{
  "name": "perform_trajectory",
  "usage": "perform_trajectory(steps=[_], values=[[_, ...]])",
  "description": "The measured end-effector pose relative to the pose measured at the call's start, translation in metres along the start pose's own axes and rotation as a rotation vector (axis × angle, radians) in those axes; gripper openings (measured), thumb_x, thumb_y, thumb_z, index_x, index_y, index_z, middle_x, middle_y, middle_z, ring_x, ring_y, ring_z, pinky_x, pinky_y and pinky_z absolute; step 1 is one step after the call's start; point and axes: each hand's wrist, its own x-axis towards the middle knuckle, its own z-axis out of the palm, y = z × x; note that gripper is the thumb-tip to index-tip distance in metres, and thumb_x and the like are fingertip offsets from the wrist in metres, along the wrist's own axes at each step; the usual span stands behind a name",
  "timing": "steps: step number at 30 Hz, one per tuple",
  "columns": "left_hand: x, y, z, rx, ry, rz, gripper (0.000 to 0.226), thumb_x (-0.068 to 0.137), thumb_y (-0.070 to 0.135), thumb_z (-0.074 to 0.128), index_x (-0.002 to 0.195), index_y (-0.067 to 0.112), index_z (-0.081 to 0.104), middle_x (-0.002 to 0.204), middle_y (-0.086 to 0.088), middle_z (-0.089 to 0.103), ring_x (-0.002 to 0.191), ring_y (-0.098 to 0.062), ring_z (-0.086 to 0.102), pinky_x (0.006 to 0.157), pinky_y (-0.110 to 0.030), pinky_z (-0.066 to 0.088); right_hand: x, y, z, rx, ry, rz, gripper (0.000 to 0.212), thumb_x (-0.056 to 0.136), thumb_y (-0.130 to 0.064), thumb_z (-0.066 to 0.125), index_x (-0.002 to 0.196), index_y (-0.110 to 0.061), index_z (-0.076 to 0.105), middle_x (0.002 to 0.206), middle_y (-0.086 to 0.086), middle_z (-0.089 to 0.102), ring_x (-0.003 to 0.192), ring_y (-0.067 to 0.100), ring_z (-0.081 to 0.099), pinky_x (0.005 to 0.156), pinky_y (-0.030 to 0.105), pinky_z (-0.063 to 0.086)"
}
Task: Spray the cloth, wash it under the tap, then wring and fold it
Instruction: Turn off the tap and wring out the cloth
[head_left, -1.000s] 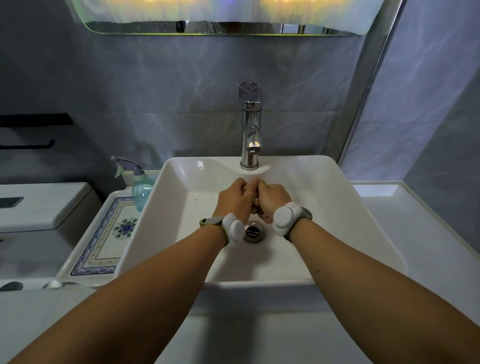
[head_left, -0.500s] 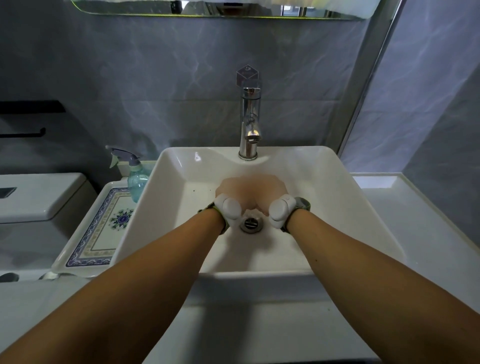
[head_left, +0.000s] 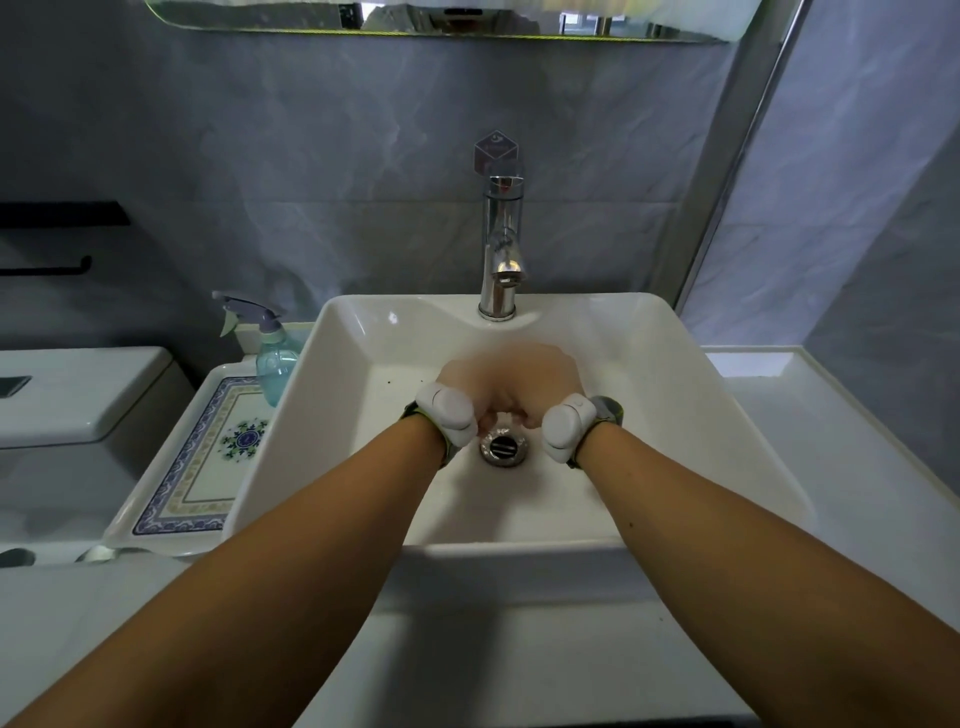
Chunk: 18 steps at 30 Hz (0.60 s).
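Observation:
Both my hands are low in the white sink (head_left: 691, 395), just behind the drain (head_left: 503, 448). My left hand (head_left: 467, 376) and my right hand (head_left: 548, 376) are clenched into fists and pressed knuckle to knuckle, slightly blurred. No cloth shows between or under them; whatever the fists hold is hidden. Each wrist carries a white band. The chrome tap (head_left: 501, 249) stands at the back rim, above and beyond the hands, with no water visible from its spout. A teal spray bottle (head_left: 272, 358) stands left of the sink.
A patterned ceramic tray (head_left: 197, 467) lies left of the sink, with the spray bottle at its far end. Further left is a white toilet tank (head_left: 78, 395). White countertop (head_left: 841, 457) extends to the right. A mirror edge (head_left: 415, 26) hangs above.
My fists have dropped lower into the basin and rolled forward, so the wrist bands now face up. The camera has tilted slightly downward.

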Motion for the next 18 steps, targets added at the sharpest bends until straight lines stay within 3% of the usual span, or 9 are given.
perform_trajectory(steps=[3,6,9,12,15,18], values=[[-0.012,0.004,-0.002,-0.135,0.008,-0.014,0.038,0.103,0.035,0.035,0.09,0.008,0.058,0.076,-0.015,0.06,0.059,-0.029,0.054,0.056,-0.03,0.047,-0.003,0.0,-0.003,0.112,0.035,-0.009,0.024,0.097,-0.028,0.051,0.078,-0.013,0.055,0.074,0.0,0.061,0.066,0.019,0.057,0.059,0.031,0.048],[-0.019,0.003,-0.006,-0.267,-0.037,-0.025,0.043,0.093,0.032,0.029,0.079,0.004,0.058,0.068,-0.018,0.062,0.045,-0.023,0.045,0.046,-0.023,0.035,-0.001,0.003,-0.002,0.14,0.006,0.001,0.019,0.092,-0.028,0.056,0.087,-0.013,0.065,0.075,0.006,0.07,0.056,0.026,0.067,0.051,0.035,0.057],[-0.031,0.007,-0.006,-0.254,-0.075,0.045,0.039,0.089,0.022,0.028,0.085,-0.001,0.059,0.066,-0.024,0.066,0.046,-0.024,0.043,0.043,-0.022,0.033,0.0,0.004,-0.005,0.217,-0.014,0.029,0.014,0.088,-0.026,0.06,0.087,-0.016,0.07,0.067,0.007,0.071,0.044,0.023,0.061,0.046,0.031,0.053],[-0.03,0.005,-0.008,-0.257,-0.009,0.123,0.022,0.097,0.014,0.034,0.103,0.006,0.053,0.055,-0.011,0.064,0.043,-0.023,0.044,0.041,-0.023,0.033,0.003,0.005,-0.008,0.265,-0.041,0.102,0.012,0.085,-0.024,0.06,0.084,-0.016,0.069,0.064,0.006,0.069,0.048,0.023,0.059,0.05,0.029,0.048],[-0.022,-0.005,-0.008,-0.105,0.054,0.213,0.02,0.103,0.031,0.043,0.108,0.019,0.058,0.079,-0.015,0.069,0.036,-0.022,0.047,0.038,-0.023,0.036,0.005,0.008,-0.009,0.281,-0.075,0.195,0.018,0.084,-0.026,0.057,0.076,-0.011,0.063,0.065,0.015,0.069,0.053,0.026,0.056,0.05,0.03,0.047],[-0.019,-0.008,-0.003,0.048,0.082,0.293,0.035,0.102,0.053,0.042,0.093,0.025,0.06,0.084,-0.006,0.07,0.06,-0.023,0.06,0.055,-0.028,0.044,0.005,0.009,-0.007,0.353,-0.122,0.26,0.024,0.085,-0.025,0.053,0.075,-0.006,0.063,0.066,0.019,0.07,0.048,0.025,0.052,0.044,0.025,0.042]])
